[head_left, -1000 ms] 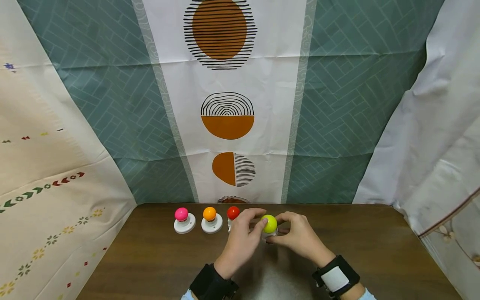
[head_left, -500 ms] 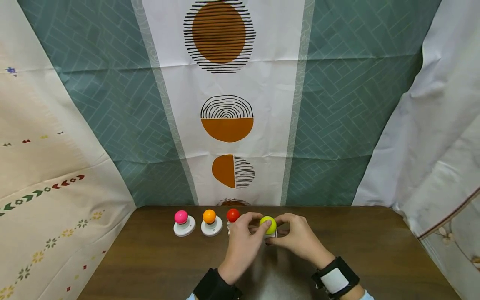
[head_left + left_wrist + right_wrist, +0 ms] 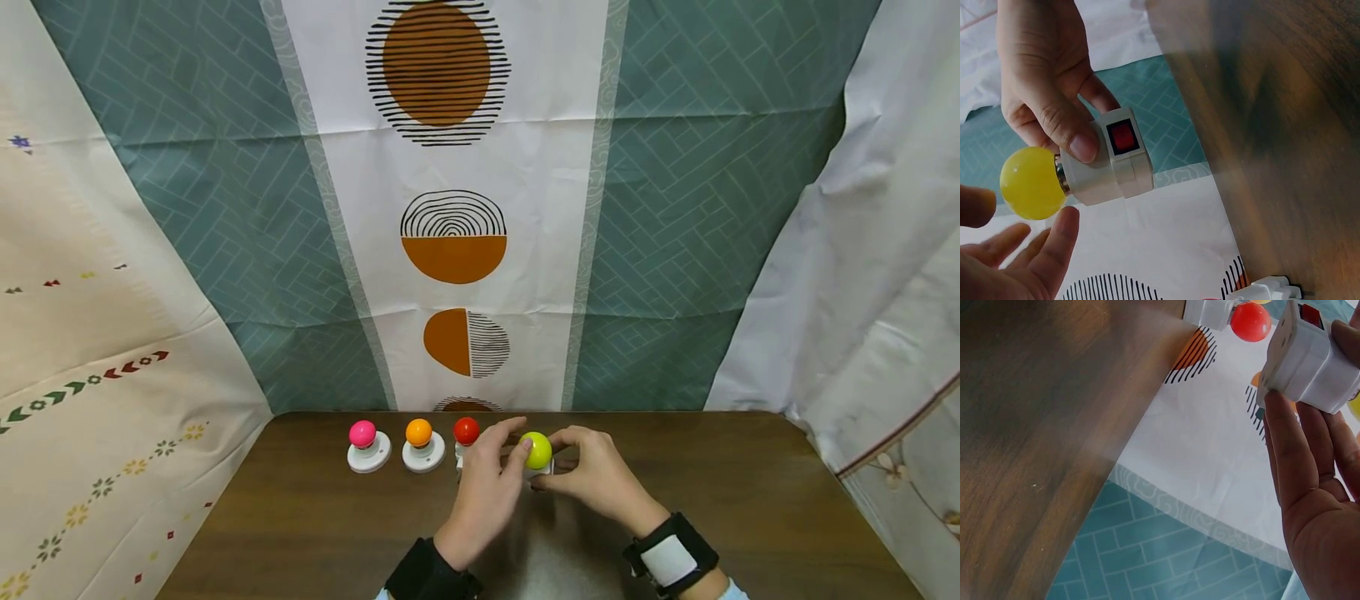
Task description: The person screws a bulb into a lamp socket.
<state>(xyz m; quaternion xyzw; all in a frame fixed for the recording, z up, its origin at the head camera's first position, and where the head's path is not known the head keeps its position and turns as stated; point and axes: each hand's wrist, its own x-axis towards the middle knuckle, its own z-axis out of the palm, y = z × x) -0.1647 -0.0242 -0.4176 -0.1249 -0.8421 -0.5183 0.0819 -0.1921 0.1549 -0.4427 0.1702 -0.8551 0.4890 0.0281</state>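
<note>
My right hand (image 3: 600, 475) grips a white lamp holder (image 3: 1316, 369) with a red rocker switch (image 3: 1123, 136), its thumb across one side and fingers on the other. A round yellow-green bulb (image 3: 1034, 183) sits in the holder's socket, some of its metal base (image 3: 1062, 175) showing. Around the bulb is my left hand (image 3: 487, 492), fingers loosely spread. In the left wrist view its thumb stands a little apart from the glass, and a fingertip is right at the bulb's lower edge. The holder is held above the wooden table (image 3: 337, 533).
Left of the hands, a pink bulb (image 3: 362, 433) and an orange bulb (image 3: 418, 432) stand on round white bases. A red bulb (image 3: 467, 430) is in a white holder, partly hidden by my left hand. Patterned cloth (image 3: 660, 250) hangs behind the table's back edge.
My left hand's thumb has come off the front of the bulb toward its left side, and the fingers have loosened. My right hand keeps holding the lamp holder in the same place.
</note>
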